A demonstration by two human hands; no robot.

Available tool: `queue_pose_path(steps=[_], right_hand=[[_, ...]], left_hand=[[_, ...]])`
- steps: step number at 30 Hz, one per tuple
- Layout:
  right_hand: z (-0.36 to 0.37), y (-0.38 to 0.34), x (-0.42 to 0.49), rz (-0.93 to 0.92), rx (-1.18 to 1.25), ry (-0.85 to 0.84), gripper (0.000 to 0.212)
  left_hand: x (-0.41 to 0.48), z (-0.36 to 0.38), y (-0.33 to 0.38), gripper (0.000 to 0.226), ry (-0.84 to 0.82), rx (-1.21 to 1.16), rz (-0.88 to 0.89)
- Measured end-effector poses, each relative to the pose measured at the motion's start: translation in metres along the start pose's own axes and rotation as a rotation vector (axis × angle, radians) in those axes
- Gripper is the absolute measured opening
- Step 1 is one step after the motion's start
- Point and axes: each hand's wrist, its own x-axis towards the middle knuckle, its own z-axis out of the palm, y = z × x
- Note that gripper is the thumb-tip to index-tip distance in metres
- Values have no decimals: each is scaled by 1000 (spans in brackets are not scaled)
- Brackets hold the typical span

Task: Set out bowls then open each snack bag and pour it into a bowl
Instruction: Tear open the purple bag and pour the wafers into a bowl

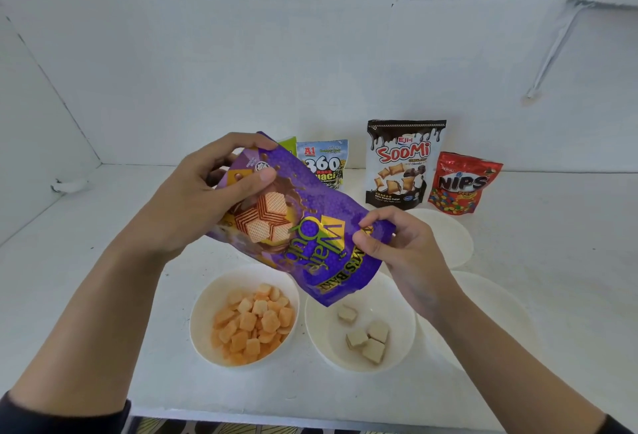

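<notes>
A purple wafer bag (pixel 310 226) hangs tilted mouth-down over a white bowl (pixel 321 330) that holds several pale wafer cubes (pixel 366 338). My left hand (pixel 200 202) grips the bag's upper end. My right hand (pixel 397 247) pinches its lower edge near the mouth. To the left stands a white bowl (pixel 203 309) full of orange snack pieces (pixel 255 323). Two more white bowls, one at the right (pixel 500 316) and one behind my right hand (pixel 455 237), show nothing inside.
Along the back wall stand a 360 snack bag (pixel 326 162), a Soomi bag (pixel 404 164) and a red Nips bag (pixel 462 183). A green bag (pixel 289 144) peeks out behind the purple one. The white table's front edge (pixel 310 414) runs along the bottom.
</notes>
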Motion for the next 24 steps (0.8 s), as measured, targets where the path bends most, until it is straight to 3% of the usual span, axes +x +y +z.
queue_pose_path(steps=[3, 8, 13, 20, 24], right_hand=[[-2, 9, -5, 24, -59, 29, 29], [-5, 31, -16, 85, -68, 53, 53], [-5, 30, -19, 102, -91, 67, 59], [3, 4, -10, -12, 11, 98, 49], [6, 3, -13, -3, 142, 128, 27]], left_hand=[[1, 6, 5, 35, -41, 75, 10], [-1, 25, 0, 26, -55, 168, 25], [-3, 29, 0, 27, -55, 182, 12], [0, 18, 19, 25, 77, 126, 94], [-2, 14, 15, 30, 109, 115, 98]])
